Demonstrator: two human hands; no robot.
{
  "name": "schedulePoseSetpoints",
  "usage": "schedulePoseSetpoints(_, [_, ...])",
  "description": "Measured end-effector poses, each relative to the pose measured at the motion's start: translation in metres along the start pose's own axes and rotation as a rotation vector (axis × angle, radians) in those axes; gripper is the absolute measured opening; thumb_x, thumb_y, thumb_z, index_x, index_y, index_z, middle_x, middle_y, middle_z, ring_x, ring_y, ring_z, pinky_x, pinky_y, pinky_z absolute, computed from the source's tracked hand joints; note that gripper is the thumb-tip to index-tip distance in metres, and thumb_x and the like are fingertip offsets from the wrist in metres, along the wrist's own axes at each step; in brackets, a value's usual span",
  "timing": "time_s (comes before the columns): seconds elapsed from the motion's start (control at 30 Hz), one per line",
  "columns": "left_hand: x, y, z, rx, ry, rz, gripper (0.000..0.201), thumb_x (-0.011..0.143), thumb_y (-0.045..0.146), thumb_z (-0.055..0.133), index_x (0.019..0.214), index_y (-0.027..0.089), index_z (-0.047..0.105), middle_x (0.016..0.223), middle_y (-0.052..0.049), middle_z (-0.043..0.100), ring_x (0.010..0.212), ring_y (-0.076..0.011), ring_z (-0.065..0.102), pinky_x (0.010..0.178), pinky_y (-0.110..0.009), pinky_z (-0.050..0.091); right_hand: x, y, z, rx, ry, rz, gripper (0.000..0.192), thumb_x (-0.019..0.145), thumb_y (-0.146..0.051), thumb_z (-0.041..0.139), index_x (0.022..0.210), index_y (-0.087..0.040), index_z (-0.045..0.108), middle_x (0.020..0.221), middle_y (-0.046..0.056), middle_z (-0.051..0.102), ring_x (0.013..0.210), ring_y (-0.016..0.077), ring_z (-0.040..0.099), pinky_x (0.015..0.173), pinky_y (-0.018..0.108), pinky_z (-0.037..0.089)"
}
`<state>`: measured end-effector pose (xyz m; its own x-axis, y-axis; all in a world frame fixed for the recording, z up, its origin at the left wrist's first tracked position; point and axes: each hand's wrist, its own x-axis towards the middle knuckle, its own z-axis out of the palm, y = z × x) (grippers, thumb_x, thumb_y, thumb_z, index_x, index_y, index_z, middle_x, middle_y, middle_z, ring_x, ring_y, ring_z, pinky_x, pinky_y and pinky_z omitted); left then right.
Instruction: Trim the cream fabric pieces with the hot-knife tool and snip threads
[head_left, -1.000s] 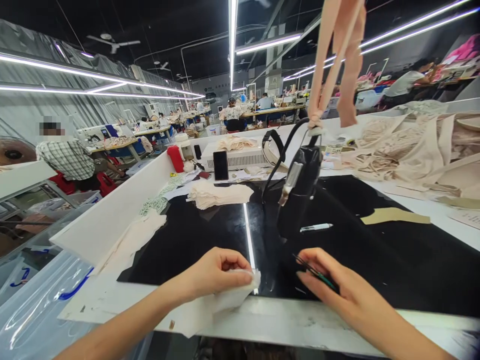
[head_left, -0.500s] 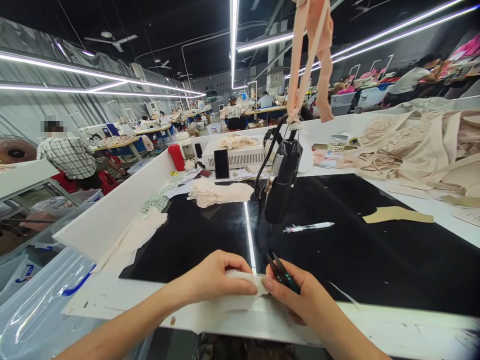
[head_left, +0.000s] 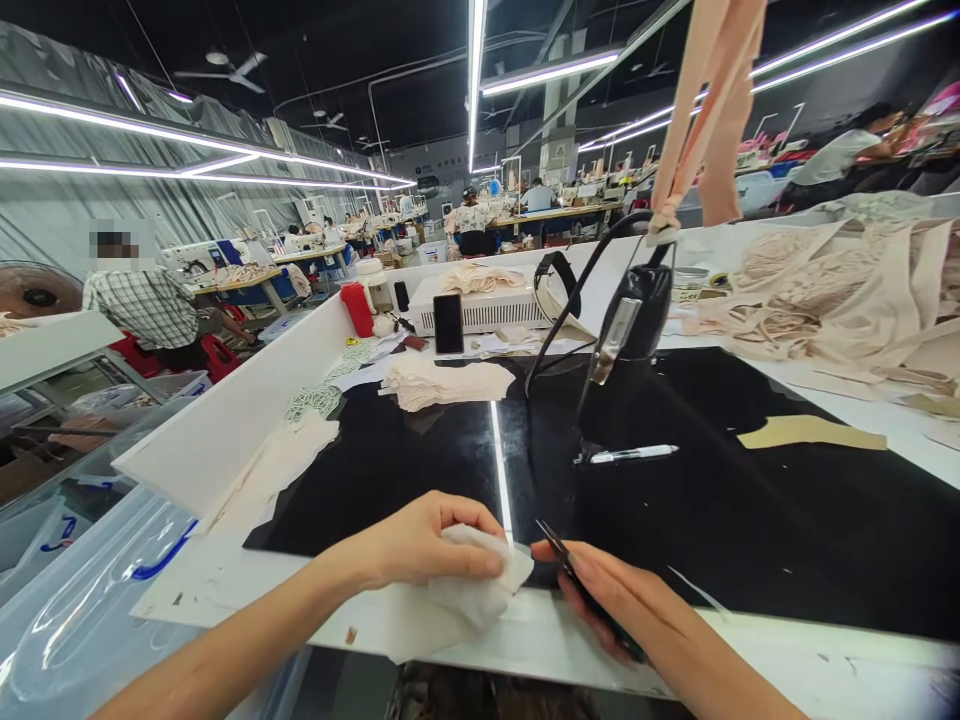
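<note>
My left hand (head_left: 420,545) pinches a small white fabric piece (head_left: 469,590) at the near edge of the black glossy table top (head_left: 750,520). Just right of it, my right hand (head_left: 622,605) holds small thread snips (head_left: 574,575), their dark blades pointing up-left toward the corner of the fabric. The blade tips sit a finger's width from the fabric. A black hanging tool (head_left: 634,315) swings from beige straps (head_left: 705,110) above the table's middle.
A white pen (head_left: 630,454) lies on the black top beyond my hands. A stack of cream fabric pieces (head_left: 442,382) lies farther back, with a phone (head_left: 448,323) and a white box behind. Beige fabric heaps (head_left: 832,290) fill the right. A clear plastic bin (head_left: 82,600) stands at left. Other workers sit at distant tables.
My right hand came in from the right to the fabric's corner with the snips. The left hand lifted and bunched the fabric. The hanging tool swung left, then back right.
</note>
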<state>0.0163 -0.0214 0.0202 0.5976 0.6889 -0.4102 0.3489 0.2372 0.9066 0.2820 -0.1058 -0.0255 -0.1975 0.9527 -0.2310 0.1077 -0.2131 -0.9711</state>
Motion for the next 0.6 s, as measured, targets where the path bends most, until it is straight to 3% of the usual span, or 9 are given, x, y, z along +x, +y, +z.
schedulePoseSetpoints(0.2, [0.001,-0.004,-0.005,-0.031,-0.038,-0.034,0.064,0.064,0.07,0.109,0.096,0.018,0.089,0.085,-0.001,0.077,0.075,-0.0133,0.061,0.07,-0.023,0.046,-0.004,0.014,0.006,0.081,-0.123,0.082,0.09,0.085,-0.104,0.069,0.123,-0.025,0.089,0.077,-0.003,0.051,0.069,0.0149,0.042,0.065,0.03,0.041])
schedulePoseSetpoints(0.6, [-0.002,-0.002,-0.004,0.022,-0.101,-0.039,0.045,0.073,0.057,0.106,0.097,0.021,0.094,0.087,-0.001,0.081,0.078,-0.0145,0.064,0.074,-0.023,0.05,-0.007,0.006,0.015,0.033,-0.25,0.048,0.093,0.088,-0.106,0.061,0.119,-0.022,0.088,0.069,-0.005,0.045,0.066,0.0163,0.036,0.065,0.032,0.032])
